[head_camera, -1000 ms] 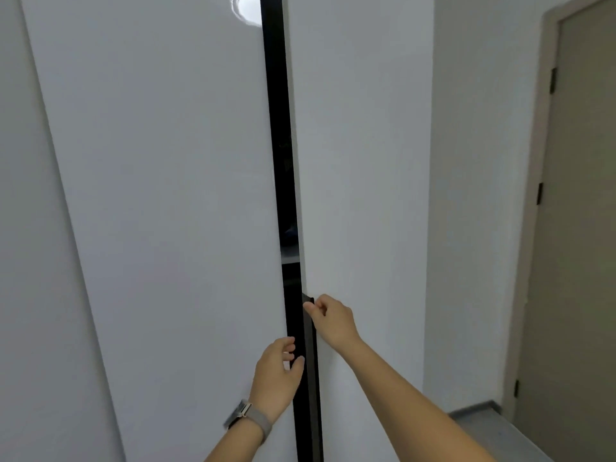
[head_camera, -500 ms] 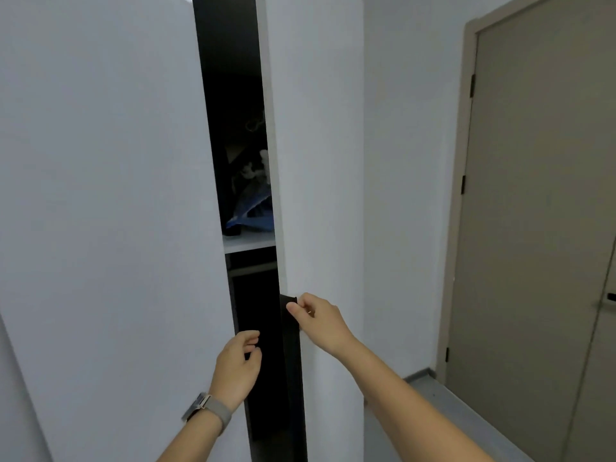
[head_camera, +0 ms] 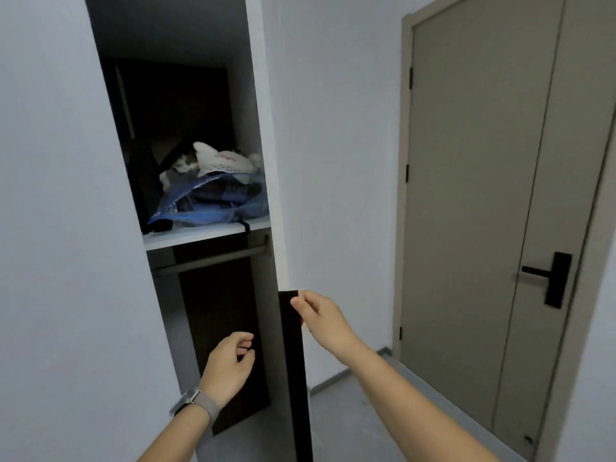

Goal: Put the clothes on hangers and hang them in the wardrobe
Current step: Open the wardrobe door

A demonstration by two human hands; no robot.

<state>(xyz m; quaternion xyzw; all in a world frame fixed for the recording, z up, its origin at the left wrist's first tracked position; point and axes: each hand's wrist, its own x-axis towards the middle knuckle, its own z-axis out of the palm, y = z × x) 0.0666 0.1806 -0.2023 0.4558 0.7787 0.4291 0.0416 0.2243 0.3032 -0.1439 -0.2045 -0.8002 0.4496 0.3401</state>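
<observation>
The white wardrobe stands open in front of me, its right door (head_camera: 266, 161) swung out edge-on. My right hand (head_camera: 320, 318) pinches the black handle strip (head_camera: 293, 361) on that door's edge. My left hand (head_camera: 230, 365) hovers in front of the dark lower compartment, fingers loosely curled, holding nothing; a watch is on its wrist. A grey hanging rail (head_camera: 210, 260) runs under the white shelf (head_camera: 200, 233). On the shelf lies a heap of blue and white clothes (head_camera: 213, 191). No hangers are visible.
The wardrobe's left door (head_camera: 60, 228) fills the left side of the view. A beige room door (head_camera: 483, 211) with a black lever handle (head_camera: 550, 278) stands shut at the right. Grey floor (head_camera: 350, 411) shows between the wardrobe and that door.
The right wardrobe door has swung much wider with my right hand on its handle strip. The shelf, the clothes and the rail have come into view. My left hand has come off the left door's edge.
</observation>
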